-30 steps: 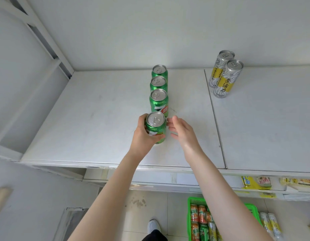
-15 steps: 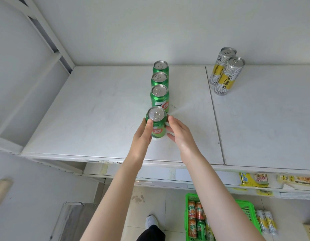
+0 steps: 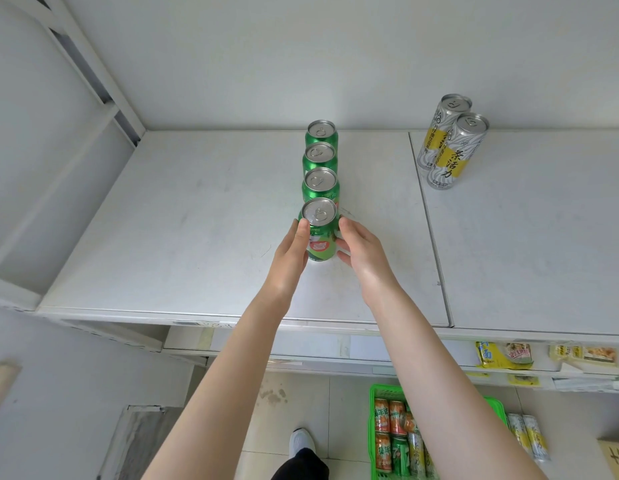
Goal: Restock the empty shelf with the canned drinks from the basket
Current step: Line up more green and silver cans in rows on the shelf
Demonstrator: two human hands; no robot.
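Four green cans stand in a line running front to back on the white shelf (image 3: pixel 162 220). The front green can (image 3: pixel 320 237) stands upright right behind the third can (image 3: pixel 321 183). My left hand (image 3: pixel 290 251) lies flat against the front can's left side, fingers straight and thumb near its rim. Opposite it, my right hand (image 3: pixel 361 251) touches the can's right side with fingers extended. Below on the floor, the green basket (image 3: pixel 374 393) holds several orange, green and silver cans, partly hidden by my right forearm.
Two tall silver-and-yellow cans (image 3: pixel 450 157) stand at the back of the right shelf panel. Snack packets (image 3: pixel 504 355) lie on the lower shelf. Loose slim cans (image 3: pixel 530 434) and a cardboard box (image 3: pixel 616 459) sit on the floor at right. My shoe (image 3: pixel 301 441) is beside the basket.
My left hand has loosened its grip on the front can and straightened its fingers. Both hands slid the can back toward the row, closing the gap.
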